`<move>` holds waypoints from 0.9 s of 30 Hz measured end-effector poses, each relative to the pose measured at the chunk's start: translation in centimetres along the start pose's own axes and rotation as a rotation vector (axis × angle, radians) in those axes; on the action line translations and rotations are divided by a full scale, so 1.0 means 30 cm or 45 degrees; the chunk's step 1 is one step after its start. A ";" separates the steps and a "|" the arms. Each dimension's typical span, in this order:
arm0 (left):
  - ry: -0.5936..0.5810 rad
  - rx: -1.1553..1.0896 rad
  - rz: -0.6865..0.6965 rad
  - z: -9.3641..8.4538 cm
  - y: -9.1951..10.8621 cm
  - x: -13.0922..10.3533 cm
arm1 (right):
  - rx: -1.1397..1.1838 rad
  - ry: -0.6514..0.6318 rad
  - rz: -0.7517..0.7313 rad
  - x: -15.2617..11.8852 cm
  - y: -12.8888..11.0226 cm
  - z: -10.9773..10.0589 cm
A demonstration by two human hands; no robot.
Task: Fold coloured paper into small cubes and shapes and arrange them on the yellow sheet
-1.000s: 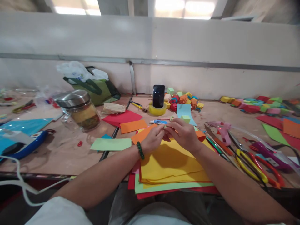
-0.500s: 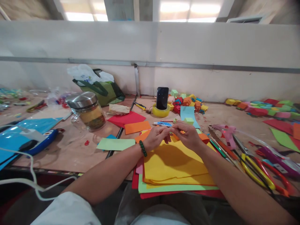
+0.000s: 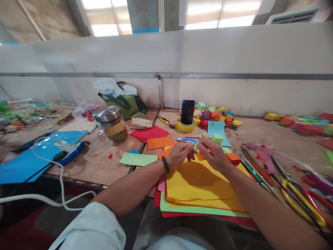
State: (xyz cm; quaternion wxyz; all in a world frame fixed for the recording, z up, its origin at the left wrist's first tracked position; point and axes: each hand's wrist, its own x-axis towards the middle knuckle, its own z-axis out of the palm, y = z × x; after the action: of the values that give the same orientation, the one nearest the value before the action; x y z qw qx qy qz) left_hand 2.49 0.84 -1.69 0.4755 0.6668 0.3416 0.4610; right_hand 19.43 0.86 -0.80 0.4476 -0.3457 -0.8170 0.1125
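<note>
My left hand [image 3: 180, 155], with a dark green bead bracelet [image 3: 165, 164] at the wrist, is closed in a pinch above a stack of yellow paper [image 3: 197, 187]. Between its fingertips and those of my right hand [image 3: 215, 155] a small light green paper piece [image 3: 196, 147] shows; the fingers cover most of it. My right hand is also pinched on this piece. Just beyond the right hand sits a light green paper cube [image 3: 216, 138], with an orange paper box [image 3: 233, 158] beside that hand. A blue and white tube [image 3: 187, 140] lies behind the fingers.
A phone [image 3: 187, 111] leans upright in a yellow tape roll [image 3: 186, 125], near piled paper cubes [image 3: 215, 115]. At right lie a pink glue gun [image 3: 262, 152] and yellow-handled scissors [image 3: 299, 201]. A glass tea jar [image 3: 111, 126] and green bag [image 3: 125, 104] stand left.
The view has turned a little left, so everything sits further right. The hands have parted slightly at the fingertips, and more of the light green piece shows.
</note>
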 end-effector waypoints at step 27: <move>-0.068 1.674 -0.395 -0.361 0.029 -0.027 | -0.311 -0.093 -0.380 -0.055 -0.032 0.129</move>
State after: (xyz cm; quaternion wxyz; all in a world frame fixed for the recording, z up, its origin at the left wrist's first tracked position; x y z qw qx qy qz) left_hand -7.95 3.31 0.23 0.0398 0.7719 0.6310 0.0668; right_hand 16.44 -0.46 -3.63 0.3841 -0.2681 -0.8825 -0.0426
